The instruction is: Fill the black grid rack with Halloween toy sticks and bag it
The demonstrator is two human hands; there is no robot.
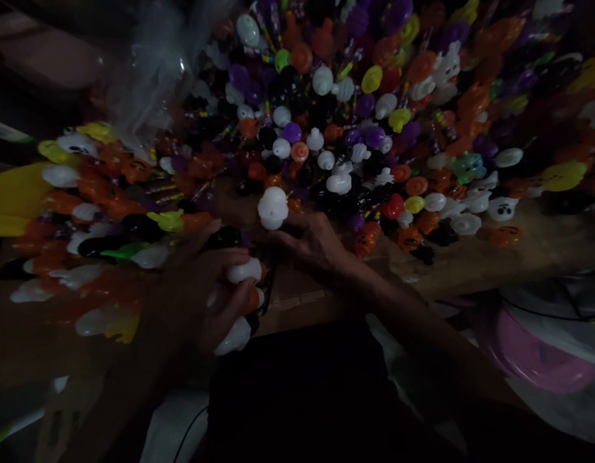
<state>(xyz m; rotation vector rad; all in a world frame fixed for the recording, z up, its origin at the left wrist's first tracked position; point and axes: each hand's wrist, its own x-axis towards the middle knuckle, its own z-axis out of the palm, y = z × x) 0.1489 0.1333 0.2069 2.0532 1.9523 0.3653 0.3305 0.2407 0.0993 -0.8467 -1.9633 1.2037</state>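
The surface is a brown table (300,297), and the room around it is very dark. Small plastic pieces (325,159) in white, orange, purple, black and yellow cover its far side in a thick heap, and more of them lie on the left. A clear plastic bag (155,77) stands at the far left. A pink round object (543,354) is lower down, beyond the table's near edge on the right.

A yellow object (12,199) is cut off at the left border. The pieces at the far right become lost in shadow, and the fingertips of the right hand (321,239) are hard to make out; one cannot tell whether this hand is grasping something. Just beside its fingers is a white figure (273,208), near the middle of the table, rounded and in stacked bulges.

The left hand (201,289), on the near left, grips a smooth, oval white piece (244,271) between thumb and fingers. Close under this hand there is another white piece (234,336), partly covered.
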